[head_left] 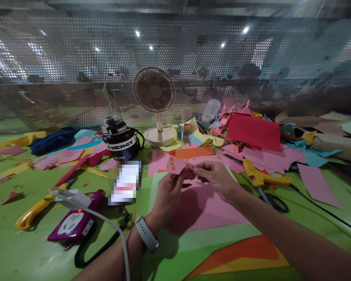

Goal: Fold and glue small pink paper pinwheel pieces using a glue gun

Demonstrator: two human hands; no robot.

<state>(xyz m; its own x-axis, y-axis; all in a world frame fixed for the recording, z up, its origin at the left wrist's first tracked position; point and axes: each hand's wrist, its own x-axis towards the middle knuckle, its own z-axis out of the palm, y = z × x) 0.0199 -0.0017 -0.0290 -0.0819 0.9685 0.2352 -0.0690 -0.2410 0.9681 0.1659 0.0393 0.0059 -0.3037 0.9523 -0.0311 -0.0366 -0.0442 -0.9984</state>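
Note:
Over a stack of coloured paper, my left hand (168, 191) pinches a small pink paper piece (175, 164) with orange marks on it. The fingertips of my right hand (215, 175) are closed at the right edge of the same piece, where it looks folded or curled. Whatever else sits between those fingertips is too small to make out. Beneath both hands lies a pink sheet (213, 210), on top of a pale green sheet (216, 236). An orange sheet (240, 251) shows at the near edge of the stack.
Right of my hands lie a yellow glue gun (261, 177) with a cord and black-handled scissors (276, 203). On the left are a purple power strip (76, 222), a yellow cutter (38, 212), a phone (125, 183) and a dark bottle (119, 140). A fan (155, 91) stands behind, beside paper scraps.

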